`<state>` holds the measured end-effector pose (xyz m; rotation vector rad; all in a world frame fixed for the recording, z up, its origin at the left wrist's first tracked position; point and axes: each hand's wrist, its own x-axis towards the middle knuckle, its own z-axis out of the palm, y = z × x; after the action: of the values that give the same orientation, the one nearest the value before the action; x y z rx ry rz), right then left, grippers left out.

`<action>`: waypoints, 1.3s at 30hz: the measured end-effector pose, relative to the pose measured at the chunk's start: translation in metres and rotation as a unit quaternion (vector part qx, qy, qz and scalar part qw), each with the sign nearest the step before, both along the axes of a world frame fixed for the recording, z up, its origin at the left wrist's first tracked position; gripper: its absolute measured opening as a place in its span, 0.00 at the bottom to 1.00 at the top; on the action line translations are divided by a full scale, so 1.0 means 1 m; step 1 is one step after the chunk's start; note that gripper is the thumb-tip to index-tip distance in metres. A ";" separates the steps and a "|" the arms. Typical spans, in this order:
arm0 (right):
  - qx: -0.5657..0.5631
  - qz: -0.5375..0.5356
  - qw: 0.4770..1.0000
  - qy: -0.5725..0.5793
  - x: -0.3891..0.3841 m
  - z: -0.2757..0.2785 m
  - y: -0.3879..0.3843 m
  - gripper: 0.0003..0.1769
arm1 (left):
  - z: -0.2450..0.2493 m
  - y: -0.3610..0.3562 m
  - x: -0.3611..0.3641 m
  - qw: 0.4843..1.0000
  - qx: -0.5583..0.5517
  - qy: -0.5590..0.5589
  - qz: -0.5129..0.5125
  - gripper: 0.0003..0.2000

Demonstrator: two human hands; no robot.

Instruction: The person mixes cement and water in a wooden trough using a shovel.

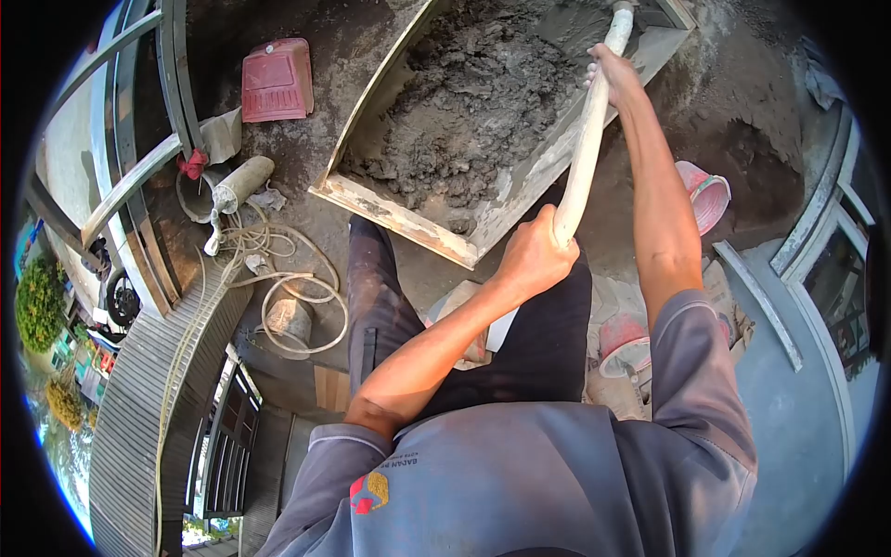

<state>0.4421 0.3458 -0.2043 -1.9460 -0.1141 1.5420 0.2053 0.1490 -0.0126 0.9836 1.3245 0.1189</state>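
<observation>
A long, pale wooden tool handle slants across the right side of a mixing trough. My left hand is wrapped round its near end. Farther up, my right hand grips the same handle close to the trough's right wall. At the top edge of the view the handle meets a metal collar; the tool's working head cannot be made out. Wet grey mortar lies lumpy inside the wooden-sided trough.
A red plastic dustpan-like piece lies left of the trough. Coiled hose spreads near my left leg. Right of me are a pink bucket, a second bucket and a loose strip. Corrugated sheeting borders the left.
</observation>
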 end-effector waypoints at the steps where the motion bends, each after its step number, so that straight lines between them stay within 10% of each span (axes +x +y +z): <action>1: -0.014 0.001 1.000 0.011 -0.011 -0.021 -0.015 0.13 | 0.000 -0.011 -0.006 0.999 -0.023 0.026 -0.006 0.14; 14: -0.218 -0.051 0.943 0.245 -0.184 -0.093 -0.200 0.09 | 0.065 -0.041 -0.095 0.968 -0.185 0.148 -0.084 0.19; 23: -0.119 -0.206 0.956 0.173 -0.216 0.097 -0.194 0.08 | 0.165 -0.060 -0.234 0.969 -0.078 0.102 -0.213 0.16; 28: 0.030 -0.251 0.940 0.228 -0.315 0.093 -0.229 0.03 | -0.003 -0.135 -0.407 0.933 0.090 0.273 -0.218 0.13; 33: 0.098 -0.255 0.944 0.187 -0.358 0.099 -0.215 0.04 | -0.112 -0.127 -0.431 0.929 0.125 0.313 -0.156 0.13; 39: 0.029 -0.186 0.953 0.236 -0.357 0.159 -0.210 0.02 | 0.048 -0.139 -0.452 0.948 0.088 0.213 -0.219 0.09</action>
<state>0.0850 0.1358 -0.0457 -1.4029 0.3853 1.6676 -0.2470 0.0098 0.0355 1.4934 1.4632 -0.3388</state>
